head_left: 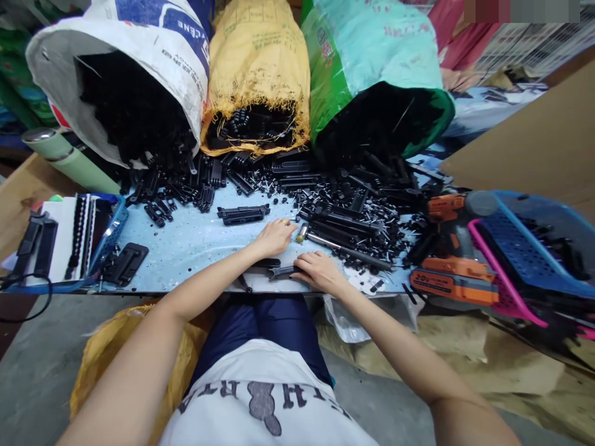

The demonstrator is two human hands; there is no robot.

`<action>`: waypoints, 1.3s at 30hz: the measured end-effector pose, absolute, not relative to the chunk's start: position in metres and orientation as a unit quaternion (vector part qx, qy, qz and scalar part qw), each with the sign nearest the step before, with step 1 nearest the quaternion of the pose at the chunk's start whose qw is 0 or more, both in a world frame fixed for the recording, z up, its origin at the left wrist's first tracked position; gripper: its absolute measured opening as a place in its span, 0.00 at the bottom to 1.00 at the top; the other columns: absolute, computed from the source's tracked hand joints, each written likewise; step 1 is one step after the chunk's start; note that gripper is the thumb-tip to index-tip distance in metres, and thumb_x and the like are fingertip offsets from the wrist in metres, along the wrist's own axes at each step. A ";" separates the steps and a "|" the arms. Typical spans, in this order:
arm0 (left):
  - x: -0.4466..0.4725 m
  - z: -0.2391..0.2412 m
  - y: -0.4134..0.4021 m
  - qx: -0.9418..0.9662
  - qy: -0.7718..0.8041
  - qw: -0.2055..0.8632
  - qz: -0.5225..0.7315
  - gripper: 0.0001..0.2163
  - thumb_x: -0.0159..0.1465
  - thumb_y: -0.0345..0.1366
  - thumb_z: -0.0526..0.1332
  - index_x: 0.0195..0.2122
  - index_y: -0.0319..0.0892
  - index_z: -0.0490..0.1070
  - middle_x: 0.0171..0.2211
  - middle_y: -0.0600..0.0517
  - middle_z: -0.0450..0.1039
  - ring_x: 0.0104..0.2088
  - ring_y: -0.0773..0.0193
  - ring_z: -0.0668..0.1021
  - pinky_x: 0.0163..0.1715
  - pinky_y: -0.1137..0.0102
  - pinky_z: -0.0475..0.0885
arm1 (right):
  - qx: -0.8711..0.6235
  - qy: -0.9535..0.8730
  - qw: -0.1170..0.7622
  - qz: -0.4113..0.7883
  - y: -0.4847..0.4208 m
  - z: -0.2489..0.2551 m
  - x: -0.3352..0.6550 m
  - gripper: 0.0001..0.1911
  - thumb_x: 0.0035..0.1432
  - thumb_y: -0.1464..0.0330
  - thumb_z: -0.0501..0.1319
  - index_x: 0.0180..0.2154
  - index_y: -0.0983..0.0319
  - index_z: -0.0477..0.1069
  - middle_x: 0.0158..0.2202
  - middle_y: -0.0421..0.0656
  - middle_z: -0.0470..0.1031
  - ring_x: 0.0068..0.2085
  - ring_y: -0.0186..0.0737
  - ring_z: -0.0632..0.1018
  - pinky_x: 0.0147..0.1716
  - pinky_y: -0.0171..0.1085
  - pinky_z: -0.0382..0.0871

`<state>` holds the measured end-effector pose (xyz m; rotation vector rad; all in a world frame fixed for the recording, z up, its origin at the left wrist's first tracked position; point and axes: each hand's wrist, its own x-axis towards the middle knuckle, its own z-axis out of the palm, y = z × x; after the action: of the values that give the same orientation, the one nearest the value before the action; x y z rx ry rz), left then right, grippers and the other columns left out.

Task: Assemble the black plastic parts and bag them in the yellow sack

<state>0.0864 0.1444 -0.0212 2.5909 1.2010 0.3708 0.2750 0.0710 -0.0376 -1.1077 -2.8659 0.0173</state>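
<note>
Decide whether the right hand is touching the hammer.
Apart. The head view shows a strip of pale tabletop between the right hand's knuckles and the hammer's handle.

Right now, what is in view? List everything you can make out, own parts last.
table: one, light blue, centre
white sack: one, blue print, back left
yellow sack: one, back centre
green sack: one, two greens, back right
black parts: countless, across table
screws: countless, silver, mid-table
hammer: one, metallic and dark, beyond right hand
drill: one, orange and grey, right
flask: one, pale green, left
left basket: one, blue, table's left end
right basket: one, blue, far right
pink basket: one, right
clear bag: one, below table edge
shirt: one, white, bottom
trousers: one, navy, below table
left hand: one, bare, near hammer head
right hand: one, bare, at a black part
</note>
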 end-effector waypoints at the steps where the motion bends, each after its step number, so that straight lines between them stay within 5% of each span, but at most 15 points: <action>1: 0.102 -0.023 0.160 0.891 0.423 0.123 0.111 0.15 0.64 0.30 0.51 0.52 0.42 0.65 0.49 0.43 0.67 0.48 0.56 0.71 0.45 0.63 0.67 | -0.357 -0.933 0.040 0.008 0.071 -0.041 0.277 0.21 0.64 0.54 0.47 0.39 0.62 0.70 0.37 0.46 0.73 0.38 0.39 0.70 0.37 0.37 0.55; 6: 0.143 -0.033 0.202 0.879 0.449 0.126 0.098 0.12 0.62 0.22 0.50 0.40 0.33 0.71 0.40 0.39 0.72 0.43 0.56 0.74 0.42 0.65 0.69 | -0.434 -0.896 0.089 -0.022 0.100 -0.024 0.286 0.19 0.66 0.59 0.46 0.43 0.63 0.70 0.42 0.49 0.73 0.42 0.42 0.69 0.38 0.38 0.56; 10: 0.116 -0.028 0.182 0.861 0.480 0.108 0.128 0.10 0.61 0.24 0.52 0.41 0.33 0.70 0.39 0.41 0.73 0.42 0.56 0.75 0.43 0.65 0.69 | -0.545 -0.832 0.091 -0.052 0.169 0.002 0.280 0.18 0.66 0.66 0.43 0.46 0.65 0.68 0.43 0.52 0.72 0.43 0.45 0.68 0.39 0.39 0.58; 17: 0.008 -0.034 0.098 0.629 0.560 0.261 0.472 0.07 0.60 0.36 0.58 0.38 0.40 0.68 0.32 0.51 0.75 0.33 0.65 0.79 0.36 0.69 0.74 | -0.623 -0.781 -0.035 -0.018 0.250 -0.007 0.233 0.15 0.60 0.75 0.49 0.45 0.69 0.70 0.44 0.58 0.72 0.45 0.48 0.72 0.41 0.40 0.62; 21: -0.024 -0.057 0.064 0.499 0.571 0.362 0.543 0.10 0.59 0.40 0.60 0.37 0.39 0.67 0.32 0.50 0.75 0.32 0.63 0.81 0.34 0.68 0.77 | -0.629 -0.775 -0.053 -0.007 0.254 -0.017 0.227 0.15 0.56 0.76 0.52 0.44 0.70 0.71 0.44 0.58 0.72 0.44 0.48 0.74 0.39 0.38 0.64; 29: -0.027 -0.055 0.049 0.641 0.549 0.199 0.497 0.10 0.61 0.36 0.58 0.41 0.41 0.73 0.35 0.49 0.75 0.32 0.66 0.79 0.36 0.69 0.77 | -0.583 -0.810 -0.064 -0.012 0.235 -0.015 0.236 0.15 0.58 0.69 0.54 0.46 0.66 0.71 0.45 0.54 0.73 0.46 0.48 0.73 0.44 0.40 0.63; 39: -0.023 -0.061 0.046 0.738 0.504 0.016 0.449 0.08 0.63 0.32 0.57 0.41 0.41 0.74 0.38 0.47 0.78 0.39 0.62 0.80 0.42 0.67 0.76 | -0.546 -0.835 0.050 0.050 0.246 -0.019 0.192 0.15 0.60 0.71 0.53 0.47 0.64 0.69 0.48 0.51 0.71 0.50 0.45 0.69 0.47 0.38 0.63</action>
<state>-0.0232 0.0455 -0.0606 2.2952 1.5672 1.3964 0.1920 0.2458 -0.0187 -1.6630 -2.5423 0.1508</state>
